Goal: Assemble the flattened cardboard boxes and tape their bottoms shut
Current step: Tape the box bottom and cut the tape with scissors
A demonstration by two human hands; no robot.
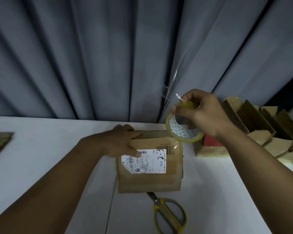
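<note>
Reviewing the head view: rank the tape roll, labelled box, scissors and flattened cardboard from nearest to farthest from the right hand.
1. The tape roll, gripped by the right hand.
2. The labelled box, lower left, held by the left hand.
3. The scissors, near side of the table.
4. The flattened cardboard, far left edge.

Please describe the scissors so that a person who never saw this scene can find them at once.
On the white table, find the cardboard box with the white shipping label, which the left hand holds. The scissors lie just on the near side of that box, blades pointing toward it. Their yellow and grey handles set them apart from the brown cardboard around.
</note>
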